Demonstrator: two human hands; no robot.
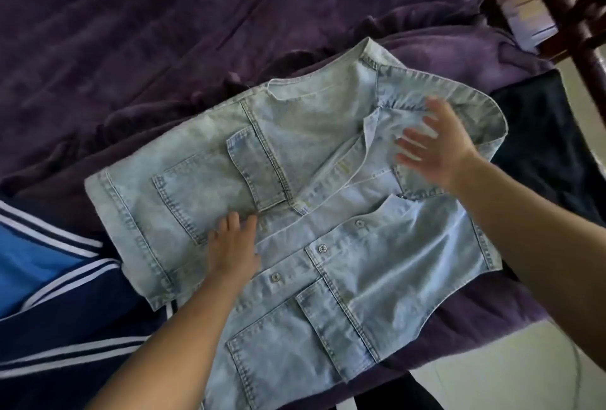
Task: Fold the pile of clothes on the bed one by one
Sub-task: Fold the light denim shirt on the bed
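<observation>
Left fingers [229, 222]: straight, close together, lying flat on the denim beside the front placket; nothing pinched.
Left hand [234, 250]: palm down, pressing the lower front panel against the bed.
Right fingers [413, 139]: spread wide and straight; motion-blurred; holding nothing.
Right hand [439, 150]: over the collar area; contact with the cloth cannot be told because of the blur.
Denim vest [377, 262]: light wash, laid front-up across the near edge of the bed, collar [459, 94] toward the right, hem toward the left.
Front closure: snap buttons [323, 248] exposed and unfastened; the two front panels gape near the collar and overlap slightly lower down.
Bedspread [196, 32]: purple, rumpled, directly under the vest.
Striped garment [59, 278]: navy and blue with white stripes, unfolded, at the hem end, partly under the vest.
Dark garment [541, 147]: navy, unfolded, just beyond the collar end.
Chair [570, 15]: dark wood, past the bed corner.
Done, as judged: vest spread out and nearly flat.
Step in hand, as judged: smoothing and squaring before the first fold.
Left: no fold made in the vest yet; at least two further garments unfolded; no folded stack in view.
Progress estimate: early.
</observation>
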